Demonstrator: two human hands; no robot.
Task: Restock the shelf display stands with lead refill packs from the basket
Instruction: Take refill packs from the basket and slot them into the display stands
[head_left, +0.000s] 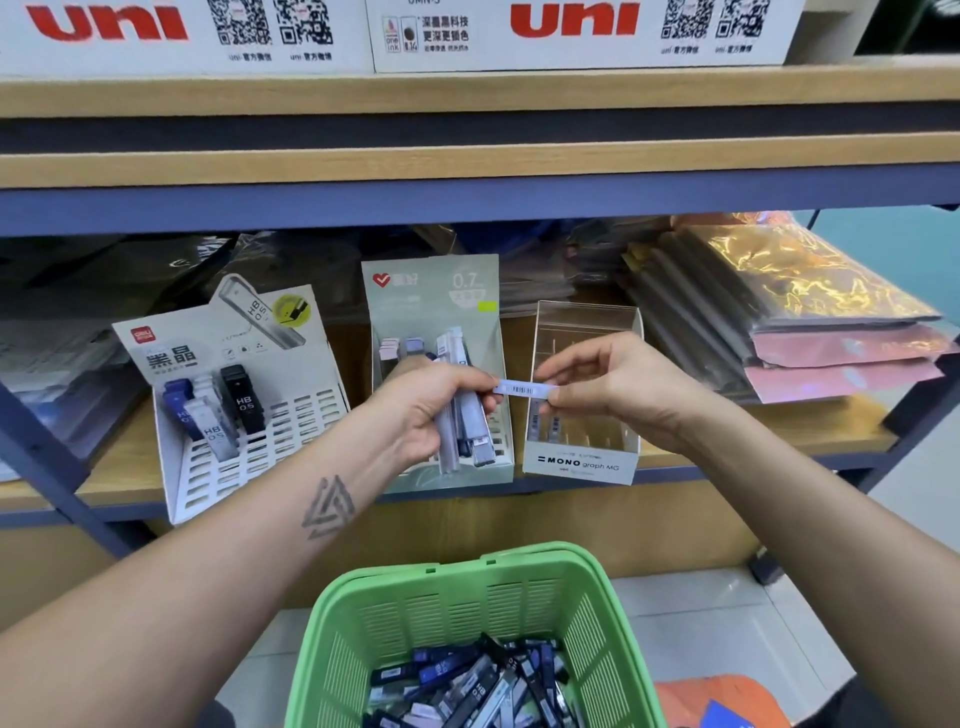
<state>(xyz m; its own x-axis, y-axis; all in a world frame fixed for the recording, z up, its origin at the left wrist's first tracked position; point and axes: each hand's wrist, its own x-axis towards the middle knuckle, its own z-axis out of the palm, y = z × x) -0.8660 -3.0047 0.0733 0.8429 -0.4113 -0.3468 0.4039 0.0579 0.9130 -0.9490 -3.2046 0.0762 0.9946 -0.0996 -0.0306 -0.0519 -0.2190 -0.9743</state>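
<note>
A white lead refill pack (524, 389) with a barcode is pinched at its right end by the right hand (618, 387), in front of the clear MONO stand (582, 462). The left hand (431, 410) grips a bunch of packs (467, 426) and touches the white pack's left end, before the green-grey 0.7 stand (431, 296) on the shelf (779, 441). Below, the green basket (467, 597) holds many more packs.

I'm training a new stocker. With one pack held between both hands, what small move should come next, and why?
Probably the right hand should take the barcoded pack and lower it into the MONO stand. Both hands pinch it just above that stand, which holds only a couple of packs at its front left. The left hand already grips a bundle of packs, so letting go frees it.
</note>
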